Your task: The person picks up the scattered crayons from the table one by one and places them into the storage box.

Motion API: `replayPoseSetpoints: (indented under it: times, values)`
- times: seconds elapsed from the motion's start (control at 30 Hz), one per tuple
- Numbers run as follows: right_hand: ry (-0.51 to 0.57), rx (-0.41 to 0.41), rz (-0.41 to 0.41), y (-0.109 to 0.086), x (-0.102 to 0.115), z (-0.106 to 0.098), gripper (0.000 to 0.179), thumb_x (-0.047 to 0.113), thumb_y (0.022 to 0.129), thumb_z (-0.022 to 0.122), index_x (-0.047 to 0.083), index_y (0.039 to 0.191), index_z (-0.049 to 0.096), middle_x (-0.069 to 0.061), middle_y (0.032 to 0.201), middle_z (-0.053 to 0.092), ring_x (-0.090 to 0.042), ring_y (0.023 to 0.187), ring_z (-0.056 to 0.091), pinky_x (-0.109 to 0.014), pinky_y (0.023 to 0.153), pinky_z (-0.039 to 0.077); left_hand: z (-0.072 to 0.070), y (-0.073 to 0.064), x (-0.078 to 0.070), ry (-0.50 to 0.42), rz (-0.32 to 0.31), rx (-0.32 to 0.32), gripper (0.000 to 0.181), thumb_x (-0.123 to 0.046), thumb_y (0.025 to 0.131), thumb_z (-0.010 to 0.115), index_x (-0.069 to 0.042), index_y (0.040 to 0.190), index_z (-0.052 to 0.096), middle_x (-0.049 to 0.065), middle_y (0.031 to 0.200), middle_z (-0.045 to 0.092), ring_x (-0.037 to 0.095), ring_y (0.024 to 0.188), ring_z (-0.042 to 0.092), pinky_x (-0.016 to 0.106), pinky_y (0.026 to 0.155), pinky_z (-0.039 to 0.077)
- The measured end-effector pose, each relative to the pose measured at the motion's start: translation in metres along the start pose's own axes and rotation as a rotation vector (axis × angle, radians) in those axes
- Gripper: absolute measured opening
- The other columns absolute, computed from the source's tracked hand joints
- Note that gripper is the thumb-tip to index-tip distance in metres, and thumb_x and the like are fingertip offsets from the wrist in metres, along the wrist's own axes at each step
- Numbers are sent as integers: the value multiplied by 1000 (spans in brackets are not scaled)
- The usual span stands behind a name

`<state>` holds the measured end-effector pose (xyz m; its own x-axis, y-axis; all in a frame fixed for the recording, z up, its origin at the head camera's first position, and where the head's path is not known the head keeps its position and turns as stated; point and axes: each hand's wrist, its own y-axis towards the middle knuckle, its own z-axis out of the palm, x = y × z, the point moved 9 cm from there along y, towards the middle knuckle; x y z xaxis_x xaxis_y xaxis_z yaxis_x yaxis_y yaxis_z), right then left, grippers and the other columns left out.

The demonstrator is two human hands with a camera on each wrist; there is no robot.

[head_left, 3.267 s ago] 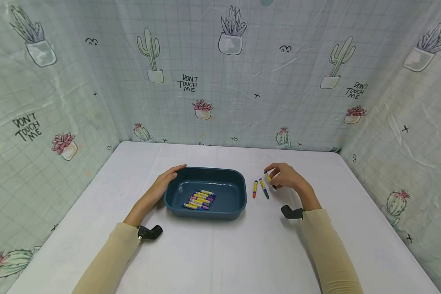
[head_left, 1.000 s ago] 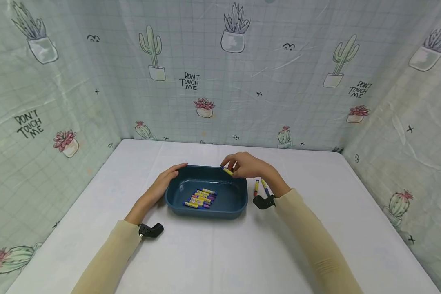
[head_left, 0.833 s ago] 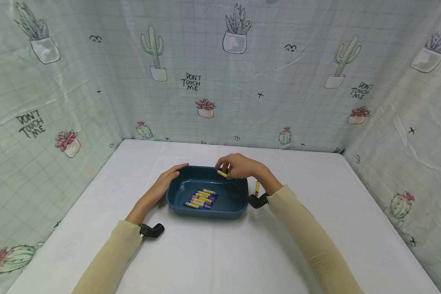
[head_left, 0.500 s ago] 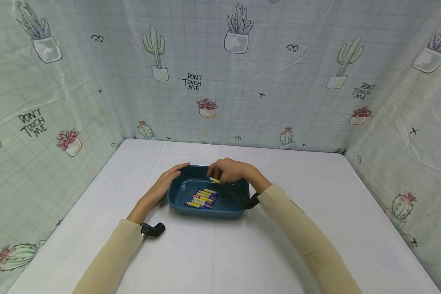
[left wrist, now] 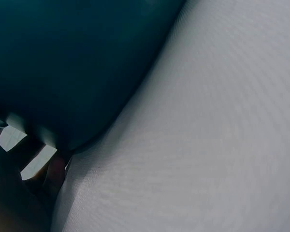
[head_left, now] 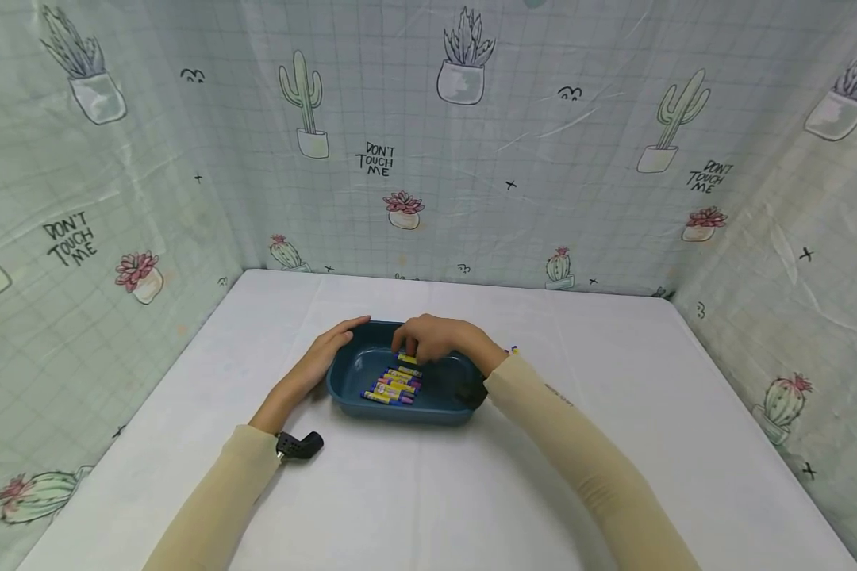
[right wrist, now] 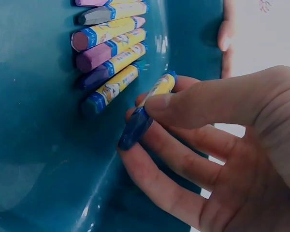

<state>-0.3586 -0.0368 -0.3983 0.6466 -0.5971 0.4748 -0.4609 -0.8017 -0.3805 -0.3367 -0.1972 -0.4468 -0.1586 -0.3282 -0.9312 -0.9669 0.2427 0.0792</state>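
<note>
My right hand [head_left: 432, 337] pinches a dark crayon [right wrist: 136, 128] with a yellow and blue wrapper between thumb and fingertips. It is inside the blue-green plastic bin [head_left: 407, 411], just behind a row of crayons [head_left: 393, 387] lying side by side on the bin's floor. In the right wrist view, the row shows purple, pink, grey and blue ends, and the held crayon is tilted beside the nearest one [right wrist: 117, 88]. My left hand [head_left: 317, 361] rests along the bin's left end, fingers fairly straight against the outer wall [left wrist: 87, 72].
The bin stands on a white-covered table [head_left: 414, 492]. Ends of loose crayons [head_left: 514, 349] peek out behind my right wrist, mostly hidden by it. A printed cloth [head_left: 428, 159] with cactus drawings surrounds the table at the back and sides.
My right hand has picked up a crayon from the table right of the bin, carried it left over the rim and lowered it towards the row. My left hand has stayed at the bin.
</note>
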Motion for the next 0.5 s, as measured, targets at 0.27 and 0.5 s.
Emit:
replayPoseSetpoints:
  times: [0.27,0.5]
  values:
    - [-27,13,76,8,-3,7,49,-6,94,61,14,138,65,-9,112,71,-14,81,63,-25,67,53,1,-1,-1,-1,-17,0,47,-27,114,30,-21,160,41,7,168,35,33,160,23,61,130,15]
    - [2,27,99,10,-3,11,47,-4,95,63,16,137,66,-8,106,69,-15,76,63,-26,61,55,0,-2,-2,-5,-9,-1,47,-27,114,29,-19,159,41,8,169,35,34,160,22,62,129,13]
